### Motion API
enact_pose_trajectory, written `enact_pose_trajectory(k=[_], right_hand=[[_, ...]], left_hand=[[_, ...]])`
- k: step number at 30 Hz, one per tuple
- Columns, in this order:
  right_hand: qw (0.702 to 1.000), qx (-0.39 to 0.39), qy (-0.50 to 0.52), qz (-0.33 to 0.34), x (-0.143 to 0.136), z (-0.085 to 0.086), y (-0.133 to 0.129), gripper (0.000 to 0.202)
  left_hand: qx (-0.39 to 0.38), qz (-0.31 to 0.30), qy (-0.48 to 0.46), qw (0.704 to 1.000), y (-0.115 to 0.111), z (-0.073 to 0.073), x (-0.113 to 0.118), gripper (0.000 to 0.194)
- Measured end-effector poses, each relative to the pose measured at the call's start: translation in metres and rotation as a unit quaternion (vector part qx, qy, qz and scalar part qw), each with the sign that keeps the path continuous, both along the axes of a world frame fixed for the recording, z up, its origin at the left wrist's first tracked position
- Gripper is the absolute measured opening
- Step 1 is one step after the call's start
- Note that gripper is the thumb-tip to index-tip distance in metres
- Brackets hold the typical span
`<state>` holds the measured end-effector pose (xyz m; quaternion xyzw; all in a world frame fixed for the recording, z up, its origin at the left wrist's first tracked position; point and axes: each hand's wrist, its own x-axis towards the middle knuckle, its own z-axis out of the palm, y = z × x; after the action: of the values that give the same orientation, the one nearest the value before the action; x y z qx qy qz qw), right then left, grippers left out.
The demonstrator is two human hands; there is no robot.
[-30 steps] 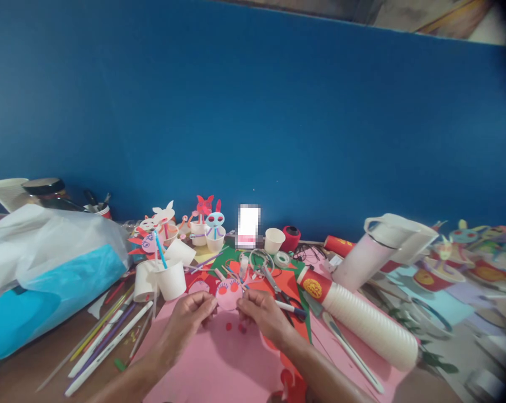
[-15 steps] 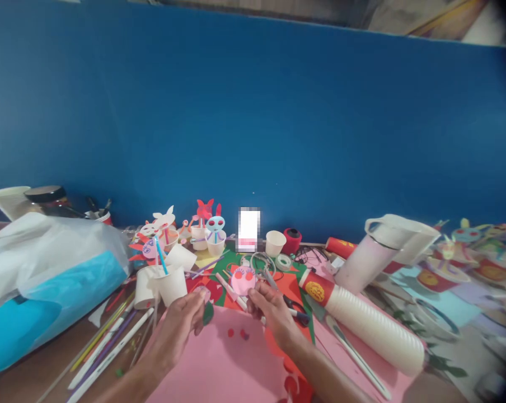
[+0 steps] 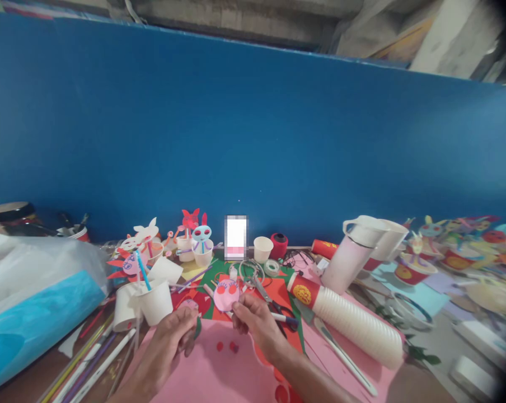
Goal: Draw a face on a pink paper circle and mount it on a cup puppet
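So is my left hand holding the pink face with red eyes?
No, your right hand grips the pink face, with your left hand apart from it.

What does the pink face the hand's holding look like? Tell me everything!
The pink face is round and flat and looks like paper. It has two big red round eyes with dark lashes fanning out above them. It's held up over the colourful sheets, with its eyes towards us. The fingers of the right hand pinch its lower right edge; the left hand isn't touching it. I can't tell if it has a mouth.
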<state>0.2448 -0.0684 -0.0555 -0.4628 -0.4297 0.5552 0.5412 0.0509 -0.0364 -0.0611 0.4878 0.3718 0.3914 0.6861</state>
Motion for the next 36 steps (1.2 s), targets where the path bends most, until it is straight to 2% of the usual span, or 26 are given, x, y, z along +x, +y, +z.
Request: enact_pose_trajectory(k=[4, 7, 10, 15, 19, 26, 30, 36], right_hand=[[1.0, -0.004, -0.011, 0.002, -0.001, -0.001, -0.002, 0.041], [0.999, -0.006, -0.03, 0.009, -0.002, -0.003, -0.004, 0.042], [0.999, -0.006, -0.044, 0.012, -0.004, -0.006, -0.006, 0.043], [0.998, -0.01, -0.056, 0.025, -0.009, -0.01, -0.008, 0.044], [0.996, 0.004, -0.077, 0.036, -0.012, -0.012, -0.01, 0.045], [0.993, 0.004, -0.11, 0.039, -0.016, -0.018, -0.011, 0.045], [0.992, 0.015, -0.12, 0.04, -0.016, -0.022, -0.01, 0.044], [0.997, 0.006, -0.066, 0.04, -0.013, -0.022, -0.01, 0.036]], left_hand=[[-0.047, -0.004, -0.012, 0.999, -0.001, 0.0, 0.0, 0.054], [0.006, -0.006, 0.04, 0.999, -0.006, 0.005, 0.003, 0.058], [0.072, -0.053, 0.123, 0.988, -0.014, 0.001, 0.006, 0.057], [0.077, -0.084, 0.146, 0.983, -0.024, -0.012, 0.011, 0.043], [0.04, -0.054, 0.14, 0.988, -0.022, -0.011, 0.01, 0.036], [-0.002, 0.011, 0.137, 0.99, -0.018, 0.005, 0.01, 0.034], [0.0, 0.044, 0.146, 0.988, -0.019, 0.01, 0.012, 0.034], [0.008, 0.05, 0.159, 0.986, -0.019, 0.01, 0.011, 0.032]])
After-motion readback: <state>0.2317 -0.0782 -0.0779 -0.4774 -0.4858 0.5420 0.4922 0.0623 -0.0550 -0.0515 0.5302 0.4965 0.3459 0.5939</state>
